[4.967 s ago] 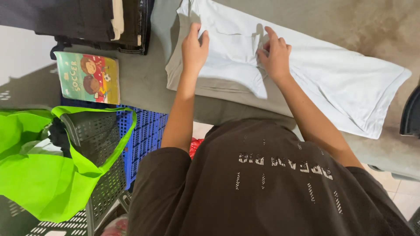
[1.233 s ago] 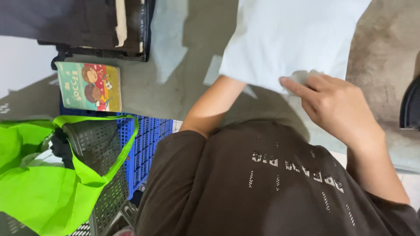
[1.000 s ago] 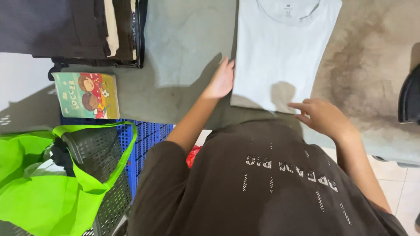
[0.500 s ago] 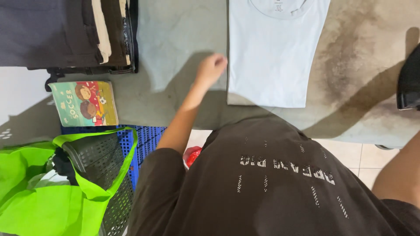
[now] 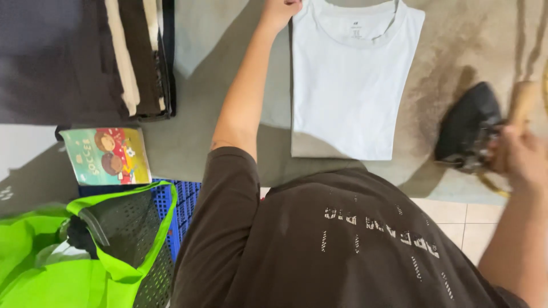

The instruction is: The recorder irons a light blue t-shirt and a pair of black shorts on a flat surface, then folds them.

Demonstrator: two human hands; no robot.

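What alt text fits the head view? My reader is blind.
A person's left hand touches the collar corner of a folded white T-shirt on a grey table, while the right hand grips a black iron. Folded dark clothes lie at left.

1. The person is wearing a dark brown short-sleeved shirt (image 5: 354,245), which is filling the lower middle of the view.
2. A line of pale, worn lettering is running across the chest of the shirt, with short pale dashes trailing below it.
3. The left sleeve (image 5: 225,188) is ending above the elbow, leaving the forearm bare.
4. Both hands are bare: the left hand (image 5: 279,8) and the right hand (image 5: 522,159) are showing no gloves, rings or watch.
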